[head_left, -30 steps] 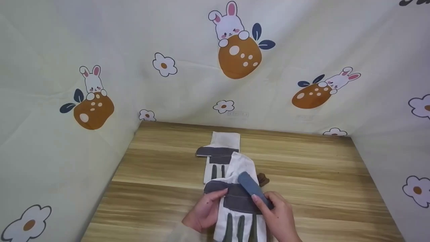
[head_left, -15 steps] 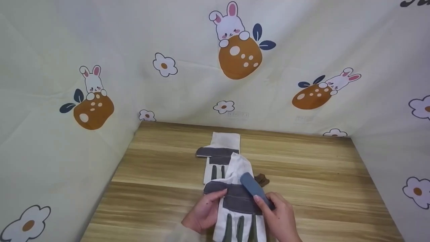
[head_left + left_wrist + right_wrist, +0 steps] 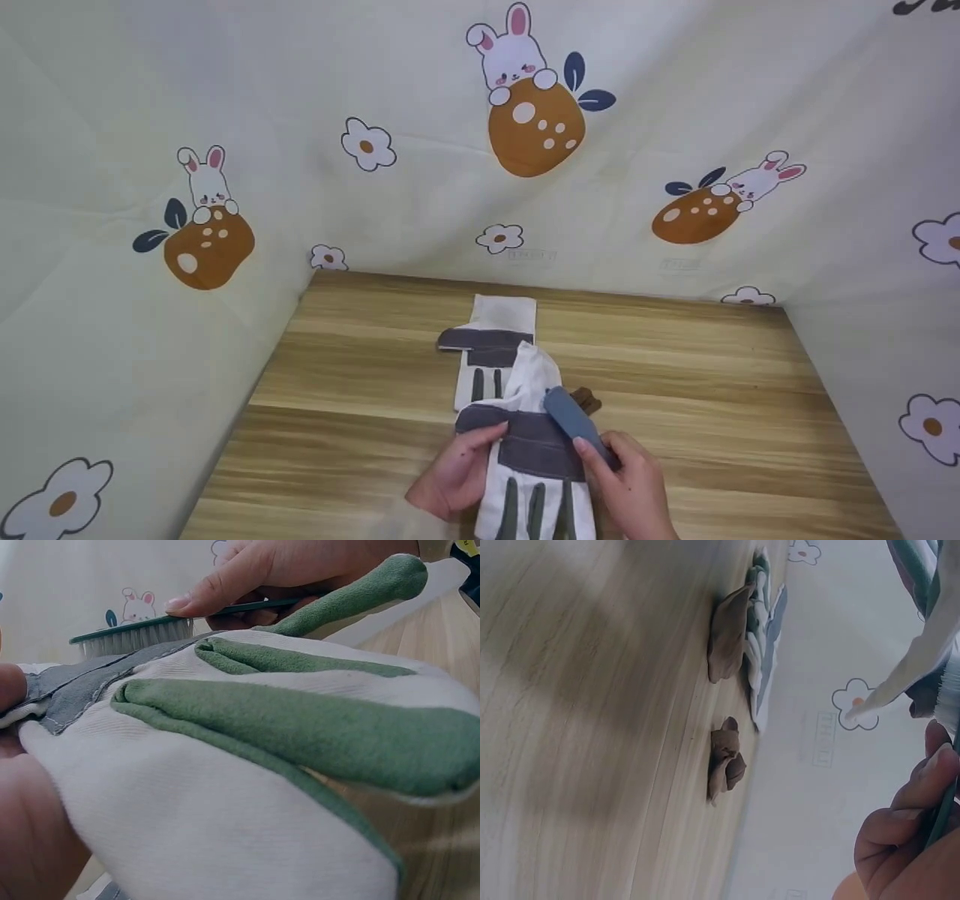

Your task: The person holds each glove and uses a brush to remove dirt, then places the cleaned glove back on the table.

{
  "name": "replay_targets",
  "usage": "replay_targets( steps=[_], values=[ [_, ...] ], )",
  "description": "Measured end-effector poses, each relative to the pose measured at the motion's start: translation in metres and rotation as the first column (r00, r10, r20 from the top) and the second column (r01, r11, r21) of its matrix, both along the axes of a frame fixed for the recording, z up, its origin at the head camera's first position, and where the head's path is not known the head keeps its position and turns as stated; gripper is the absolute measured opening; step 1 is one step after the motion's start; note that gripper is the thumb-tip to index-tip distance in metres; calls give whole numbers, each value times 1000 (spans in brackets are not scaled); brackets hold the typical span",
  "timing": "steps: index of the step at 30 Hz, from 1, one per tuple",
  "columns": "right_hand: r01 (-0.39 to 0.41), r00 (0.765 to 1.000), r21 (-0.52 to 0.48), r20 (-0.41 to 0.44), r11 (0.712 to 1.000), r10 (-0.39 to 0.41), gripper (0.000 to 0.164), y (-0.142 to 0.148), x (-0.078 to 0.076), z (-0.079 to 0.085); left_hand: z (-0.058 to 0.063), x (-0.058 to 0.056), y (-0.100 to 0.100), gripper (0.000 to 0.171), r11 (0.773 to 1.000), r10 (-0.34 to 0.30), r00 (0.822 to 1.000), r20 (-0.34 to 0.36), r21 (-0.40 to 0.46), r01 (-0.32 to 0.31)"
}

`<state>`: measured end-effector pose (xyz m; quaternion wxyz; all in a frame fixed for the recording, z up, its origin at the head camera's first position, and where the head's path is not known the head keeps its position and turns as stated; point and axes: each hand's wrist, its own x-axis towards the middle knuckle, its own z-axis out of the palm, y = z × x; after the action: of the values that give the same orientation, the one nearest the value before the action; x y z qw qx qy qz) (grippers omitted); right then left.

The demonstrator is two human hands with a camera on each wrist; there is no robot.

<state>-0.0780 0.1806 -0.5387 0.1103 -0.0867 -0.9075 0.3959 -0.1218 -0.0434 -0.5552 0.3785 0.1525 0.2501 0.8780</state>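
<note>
My left hand (image 3: 456, 472) grips a white work glove (image 3: 541, 459) by its thumb side, with the thumb on the grey palm patch. Green strips (image 3: 300, 724) run along the glove's fingers, which point toward me. In my right hand (image 3: 634, 484) is a brush (image 3: 574, 420) with a blue-green back, pinched between thumb and fingers. Its pale bristles (image 3: 139, 639) face down onto the grey patch in the left wrist view. From the right wrist, the brush bristles (image 3: 949, 694) show at the right edge, close by the glove's cuff (image 3: 900, 682).
A second, matching glove (image 3: 504, 313) lies flat on the wooden table (image 3: 360, 375) behind the held one. Crumpled brown pieces (image 3: 726, 757) lie near it. A pale printed cloth (image 3: 420, 202) with rabbits and flowers encloses the table's back and sides.
The brush has slid a little to the right and toward me across the grey patch, and the right hand with it. The left hand and the glove's body stay nearly still.
</note>
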Motion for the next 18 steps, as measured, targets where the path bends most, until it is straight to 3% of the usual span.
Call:
replay_targets(
  steps=[5,18],
  values=[
    [7,998,-30,59,1000,-6,41,2,0,1,1,0,0,37,1000,14,1000,9,-13,-14],
    [32,998,-63,53,998,-29,38,4,1,-2,0,-1,-1,37,1000,14,1000,9,-2,-14]
  ],
)
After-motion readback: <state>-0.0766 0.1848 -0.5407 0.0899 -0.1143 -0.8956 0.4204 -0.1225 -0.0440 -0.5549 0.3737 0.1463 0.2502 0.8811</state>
